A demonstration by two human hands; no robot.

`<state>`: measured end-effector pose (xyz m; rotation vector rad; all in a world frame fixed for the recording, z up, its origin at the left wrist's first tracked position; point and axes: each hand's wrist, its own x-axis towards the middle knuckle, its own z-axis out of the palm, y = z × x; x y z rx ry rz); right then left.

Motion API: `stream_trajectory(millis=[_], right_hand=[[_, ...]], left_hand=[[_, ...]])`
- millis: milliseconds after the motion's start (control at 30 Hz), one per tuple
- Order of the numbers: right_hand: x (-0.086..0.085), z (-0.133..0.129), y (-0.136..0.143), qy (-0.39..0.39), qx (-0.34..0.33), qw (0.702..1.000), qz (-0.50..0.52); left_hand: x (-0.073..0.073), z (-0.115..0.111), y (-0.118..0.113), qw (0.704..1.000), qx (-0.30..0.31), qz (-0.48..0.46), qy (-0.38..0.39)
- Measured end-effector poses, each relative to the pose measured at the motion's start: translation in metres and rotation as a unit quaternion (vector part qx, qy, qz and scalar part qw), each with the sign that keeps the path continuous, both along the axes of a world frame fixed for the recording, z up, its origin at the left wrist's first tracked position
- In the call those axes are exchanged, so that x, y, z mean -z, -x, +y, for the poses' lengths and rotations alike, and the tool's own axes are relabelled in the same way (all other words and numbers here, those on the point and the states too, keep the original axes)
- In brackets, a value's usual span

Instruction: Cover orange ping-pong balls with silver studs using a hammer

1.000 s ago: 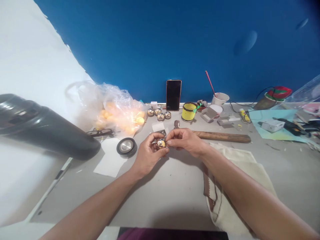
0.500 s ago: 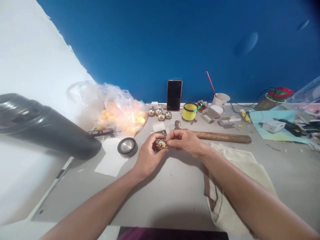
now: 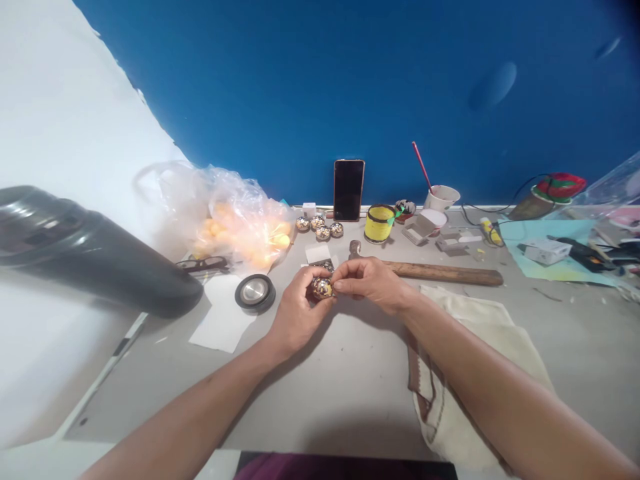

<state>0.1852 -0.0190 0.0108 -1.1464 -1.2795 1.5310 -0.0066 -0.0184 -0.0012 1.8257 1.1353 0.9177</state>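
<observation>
A small ball (image 3: 323,288) covered in shiny mosaic pieces, with yellow showing on its right part, is held between the thumb and fingers of my left hand (image 3: 299,308). My right hand (image 3: 367,283) touches the ball's right side with thumb and index finger pinched together; whatever lies between those fingertips is too small to make out. Just behind the ball, a small open box (image 3: 319,255) holds shiny pieces. Several similar shiny balls (image 3: 323,233) sit farther back, below an upright phone (image 3: 349,190).
A hammer (image 3: 445,273) lies behind my right hand, with a cream cloth (image 3: 480,313) under my right forearm. Left are a round black lid (image 3: 255,293), a large dark bottle (image 3: 120,257) and a plastic bag of orange balls (image 3: 245,227). A yellow pot (image 3: 379,224) stands at the back.
</observation>
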Motion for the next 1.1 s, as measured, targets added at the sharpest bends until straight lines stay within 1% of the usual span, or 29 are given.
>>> stream_trajectory(millis=[567, 700, 867, 1100], right_hand=[[0.0027, 0.0001, 0.0013, 0.005, 0.010, 1.000, 0.000], [-0.0003, -0.0008, 0.0030, 0.007, 0.022, 1.000, -0.001], [-0.0041, -0.0015, 0.0058, 0.008, 0.029, 1.000, -0.001], [0.0018, -0.0007, 0.0049, 0.009, 0.025, 1.000, -0.008]], left_hand=[[-0.0001, 0.0010, -0.0003, 1.000, 0.001, 0.013, 0.000], [-0.0009, 0.0016, -0.0006, 1.000, 0.001, 0.019, -0.004], [0.0016, 0.0025, 0.0004, 1.000, 0.006, 0.019, 0.003], [-0.0027, 0.0007, -0.0008, 1.000, 0.003, 0.028, -0.013]])
